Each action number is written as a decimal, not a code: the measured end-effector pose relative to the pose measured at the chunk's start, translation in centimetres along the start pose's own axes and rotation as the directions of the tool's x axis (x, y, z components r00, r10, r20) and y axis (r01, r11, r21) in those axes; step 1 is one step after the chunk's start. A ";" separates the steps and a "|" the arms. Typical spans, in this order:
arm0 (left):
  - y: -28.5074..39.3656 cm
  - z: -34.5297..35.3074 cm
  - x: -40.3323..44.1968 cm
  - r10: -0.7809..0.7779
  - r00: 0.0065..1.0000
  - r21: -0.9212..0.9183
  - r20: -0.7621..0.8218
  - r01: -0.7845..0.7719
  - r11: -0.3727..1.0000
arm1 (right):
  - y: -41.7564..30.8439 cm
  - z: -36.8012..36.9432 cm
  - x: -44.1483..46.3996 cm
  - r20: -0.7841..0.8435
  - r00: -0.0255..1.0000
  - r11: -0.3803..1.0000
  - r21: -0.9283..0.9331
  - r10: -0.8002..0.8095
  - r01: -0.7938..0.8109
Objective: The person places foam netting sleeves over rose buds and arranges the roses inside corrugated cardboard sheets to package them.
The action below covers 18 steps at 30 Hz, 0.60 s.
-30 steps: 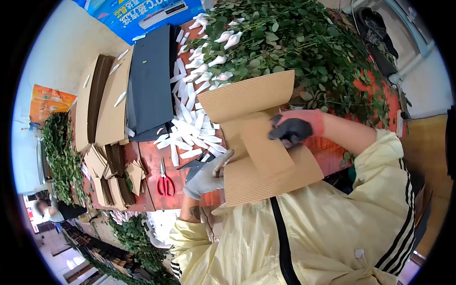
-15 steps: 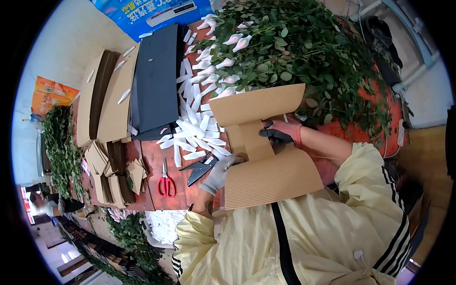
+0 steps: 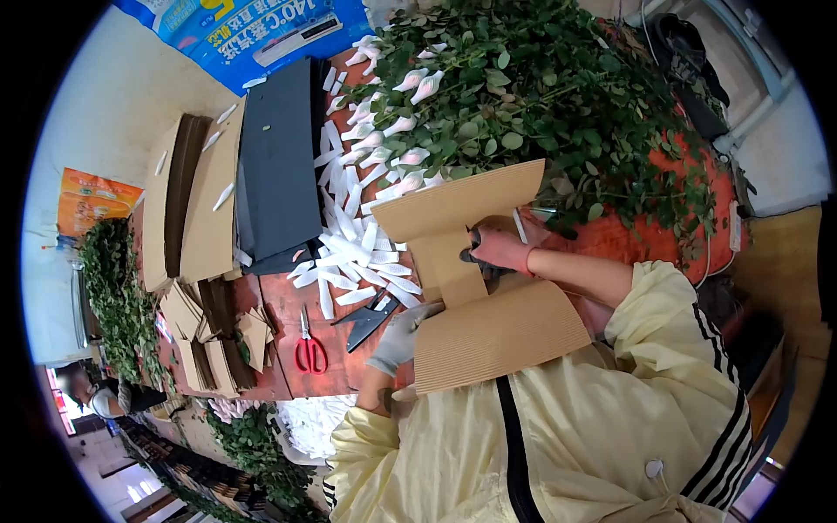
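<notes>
A corrugated cardboard sheet (image 3: 501, 336) lies bent in front of my body, with its near and far flaps curving up. Across its middle runs a narrower cardboard strip (image 3: 462, 275). My left hand (image 3: 403, 336), in a grey glove, is closed on the sheet's left edge; its fingertips are partly hidden. My right hand (image 3: 504, 251), in a pink glove with dark fingers, grips the right side of the middle part between the flaps. Left of the sheet lie a black stapler-like tool (image 3: 364, 322) and red-handled scissors (image 3: 309, 350).
White foam sleeves (image 3: 353, 253) lie heaped beyond my left hand. Leafy rose stems (image 3: 540, 105) with sleeved buds (image 3: 411, 80) cover the far right. Black sheets (image 3: 279, 157), cardboard stacks (image 3: 209, 192) and small cardboard pieces (image 3: 209, 344) sit left. A person (image 3: 109, 397) is at far left.
The camera view has shifted slightly. My right hand has turned, showing more of the glove's pink back, and still holds the cardboard. My left hand stays on the left edge.
</notes>
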<state>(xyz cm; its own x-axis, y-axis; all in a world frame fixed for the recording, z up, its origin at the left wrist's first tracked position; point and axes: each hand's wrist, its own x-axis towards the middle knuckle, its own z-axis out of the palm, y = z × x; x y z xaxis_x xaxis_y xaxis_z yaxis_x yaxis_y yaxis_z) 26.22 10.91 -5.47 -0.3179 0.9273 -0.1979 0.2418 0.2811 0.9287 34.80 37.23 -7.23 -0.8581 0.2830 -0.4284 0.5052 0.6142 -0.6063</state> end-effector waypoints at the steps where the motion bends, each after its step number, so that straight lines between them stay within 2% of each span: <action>1: 0.2 -1.4 -0.2 -0.006 0.998 0.082 0.056 0.002 0.997 | -0.2 -0.2 0.0 0.020 1.000 1.000 0.000 0.007 -0.007; 2: 0.2 -2.6 -0.2 -0.017 0.994 0.162 0.110 -0.001 0.987 | -0.3 -0.1 0.0 0.015 1.000 1.000 -0.001 0.005 -0.005; 3: 0.0 -3.7 0.2 -0.097 0.994 0.078 0.053 0.093 0.993 | -0.5 0.0 -0.2 -0.036 0.999 1.000 -0.004 -0.014 0.014; 4: 1.2 -3.9 1.2 -0.096 0.994 0.077 0.051 0.092 0.993 | -0.7 0.2 -0.2 -0.085 0.996 0.999 -0.006 -0.033 0.033; 5: 3.3 -3.9 2.1 0.049 0.999 0.292 -0.008 -0.045 0.955 | -0.8 0.1 -0.3 -0.083 0.996 0.999 -0.010 -0.036 0.035; 6: 4.6 -3.7 2.9 0.201 0.979 0.500 -0.034 -0.158 0.852 | -1.0 0.0 -0.2 -0.082 0.995 0.996 -0.080 -0.051 0.044; 7: 4.7 -3.2 3.8 0.203 0.978 0.501 -0.041 -0.155 0.851 | -1.3 -0.2 -0.1 -0.082 0.994 0.987 -0.149 -0.067 0.054; 8: 4.6 -2.5 4.8 0.157 0.985 0.634 0.075 -0.169 0.754 | -2.5 -1.2 -0.6 -0.083 0.994 0.986 -0.156 -0.075 0.061; 9: 4.4 -2.0 5.5 0.092 0.979 0.746 0.181 -0.197 0.636 | -3.8 -2.3 -1.2 0.053 0.998 0.993 -0.116 0.035 -0.029; 10: 4.1 -1.7 6.1 0.096 0.980 0.748 0.174 -0.195 0.634 | -4.9 -3.3 -1.6 0.192 0.971 0.988 -0.089 0.141 -0.125; 12: 3.7 -1.1 7.2 -0.046 0.985 0.790 0.168 -0.106 0.604 | -4.5 -2.9 -0.9 0.229 0.955 0.979 -0.121 0.189 -0.165; 13: 3.9 -1.0 7.1 -0.073 0.986 0.790 0.150 -0.075 0.609 | -3.0 -1.1 -0.2 0.044 0.999 0.982 -0.187 0.000 0.008; 14: 3.9 -0.8 7.0 -0.076 0.983 0.790 0.166 -0.086 0.607 | -2.5 -0.6 -0.5 -0.127 0.972 0.947 -0.282 -0.198 0.156; 15: 3.9 -0.7 6.8 -0.087 0.987 0.792 0.134 -0.054 0.609 | -1.9 -0.3 -0.4 -0.115 0.957 0.922 -0.321 -0.265 0.217; 16: 3.9 -0.6 6.9 -0.091 0.990 0.793 0.104 -0.028 0.608 | -2.2 -0.9 -0.6 -0.129 0.961 0.929 -0.313 -0.246 0.196; 18: 4.3 -0.6 7.3 -0.141 0.982 0.812 0.123 -0.018 0.583 | -3.3 -3.0 -1.1 0.232 0.966 0.855 -0.473 -0.111 0.212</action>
<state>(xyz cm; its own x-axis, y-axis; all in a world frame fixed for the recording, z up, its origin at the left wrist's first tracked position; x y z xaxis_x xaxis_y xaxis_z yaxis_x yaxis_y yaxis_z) 24.41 18.80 -2.73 -0.2340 0.9017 -0.3637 0.8915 0.3483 0.2899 33.84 37.12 -2.73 -0.8641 0.0346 -0.5022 0.2070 0.9338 -0.2918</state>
